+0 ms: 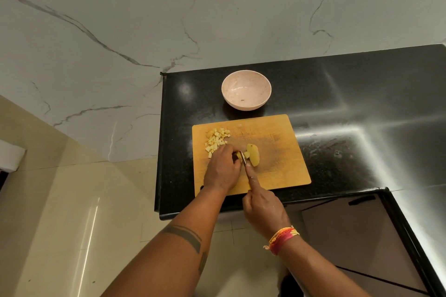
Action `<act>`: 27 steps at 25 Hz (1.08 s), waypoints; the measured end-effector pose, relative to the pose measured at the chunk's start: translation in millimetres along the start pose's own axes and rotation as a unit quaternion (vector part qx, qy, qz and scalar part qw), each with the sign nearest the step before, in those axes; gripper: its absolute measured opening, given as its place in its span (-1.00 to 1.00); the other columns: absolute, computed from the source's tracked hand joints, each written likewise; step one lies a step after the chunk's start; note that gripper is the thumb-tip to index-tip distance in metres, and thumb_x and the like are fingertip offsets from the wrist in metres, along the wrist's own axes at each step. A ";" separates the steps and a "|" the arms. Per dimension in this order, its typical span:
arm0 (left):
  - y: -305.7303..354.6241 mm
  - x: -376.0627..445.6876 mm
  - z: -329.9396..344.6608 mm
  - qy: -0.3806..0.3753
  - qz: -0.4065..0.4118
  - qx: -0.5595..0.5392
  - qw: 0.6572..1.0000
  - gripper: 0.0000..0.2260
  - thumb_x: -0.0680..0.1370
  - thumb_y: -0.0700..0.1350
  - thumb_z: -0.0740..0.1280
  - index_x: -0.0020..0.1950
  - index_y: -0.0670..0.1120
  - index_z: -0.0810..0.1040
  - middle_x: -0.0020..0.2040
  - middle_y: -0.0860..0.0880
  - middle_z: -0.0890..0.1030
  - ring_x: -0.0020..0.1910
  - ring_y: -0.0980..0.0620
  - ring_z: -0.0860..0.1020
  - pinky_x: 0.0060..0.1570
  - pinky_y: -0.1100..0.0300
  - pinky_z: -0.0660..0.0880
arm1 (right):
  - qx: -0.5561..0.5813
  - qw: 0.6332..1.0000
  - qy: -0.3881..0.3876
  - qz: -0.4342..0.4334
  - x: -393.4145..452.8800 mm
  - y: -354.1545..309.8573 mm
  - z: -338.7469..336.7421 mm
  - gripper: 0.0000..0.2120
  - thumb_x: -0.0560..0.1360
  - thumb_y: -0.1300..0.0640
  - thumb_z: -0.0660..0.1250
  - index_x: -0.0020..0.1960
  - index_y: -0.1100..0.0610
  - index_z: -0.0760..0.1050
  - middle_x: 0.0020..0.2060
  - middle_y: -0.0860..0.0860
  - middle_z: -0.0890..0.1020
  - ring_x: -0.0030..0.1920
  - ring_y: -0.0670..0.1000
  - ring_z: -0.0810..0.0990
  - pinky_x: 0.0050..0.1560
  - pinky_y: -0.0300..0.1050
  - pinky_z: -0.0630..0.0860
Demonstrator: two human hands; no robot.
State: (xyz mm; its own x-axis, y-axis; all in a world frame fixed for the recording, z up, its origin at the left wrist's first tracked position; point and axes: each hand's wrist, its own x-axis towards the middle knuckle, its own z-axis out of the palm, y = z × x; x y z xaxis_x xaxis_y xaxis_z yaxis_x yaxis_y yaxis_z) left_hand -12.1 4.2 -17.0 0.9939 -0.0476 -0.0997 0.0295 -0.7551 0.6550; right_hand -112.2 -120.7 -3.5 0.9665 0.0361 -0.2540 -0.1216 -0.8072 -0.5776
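Black counter (350, 103) with my wooden board (277, 152) near its front-left corner; pinkish bowl (246, 103) sits just behind the board; my left hand (222, 169) is curled down over a small potato piece (239, 155) mid-board, pinning it; my right hand (263, 210) is wrapped round the knife (243, 159), forefinger stretched along the blade's back, edge right at that piece; diced cubes (216, 141) piled back-left on the board; potato half (253, 158) just right of the blade.

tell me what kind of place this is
Most likely a home kitchen: a black stone countertop, a wooden cutting board where the left hand steadies a potato piece while the right hand cuts it with a knife, and a pale bowl behind the board.
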 end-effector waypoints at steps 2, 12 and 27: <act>1.0 -1.0 0.4 0.000 -0.006 -0.003 1.000 -0.81 0.60 -0.09 0.37 0.20 0.07 0.53 0.13 0.10 0.52 0.16 0.09 0.48 0.19 0.13 0.50 | -0.001 1.000 -0.009 0.009 2.2 2.9 1.8 -0.21 0.62 0.12 0.13 0.63 -0.24 -0.27 -0.41 -0.05 0.49 -0.44 -0.01 0.46 -0.41 -0.03 0.40; -16.1 -19.4 -2.4 -0.008 -0.002 -0.024 1.000 -0.78 0.57 -0.05 0.41 0.20 0.12 0.54 0.13 0.16 0.55 0.17 0.09 0.51 0.21 0.02 0.54 | 0.002 1.000 -0.011 -0.004 -6.7 2.4 1.2 -0.21 0.62 0.12 0.14 0.63 -0.23 -0.28 -0.38 -0.05 0.51 -0.42 -0.01 0.48 -0.38 0.00 0.43; -16.9 -35.2 -1.9 0.007 -0.017 0.046 0.999 -0.69 0.63 -0.04 0.35 0.39 0.02 0.55 0.20 0.07 0.47 0.25 0.07 0.41 0.22 0.15 0.47 | -0.021 0.998 -0.055 0.017 -13.4 -11.3 13.1 -0.27 0.65 0.08 0.10 0.66 -0.12 -0.25 -0.32 -0.04 0.52 -0.38 -0.03 0.47 -0.41 -0.09 0.32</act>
State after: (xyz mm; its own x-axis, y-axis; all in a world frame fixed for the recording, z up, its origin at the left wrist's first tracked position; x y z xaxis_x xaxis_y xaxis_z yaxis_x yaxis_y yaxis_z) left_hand -47.4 19.9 -23.1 0.9939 -0.0115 -0.1101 0.0548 -0.8128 0.5799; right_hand -126.7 -104.4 -3.8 0.9311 0.0719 -0.3577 -0.1412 -0.8330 -0.5349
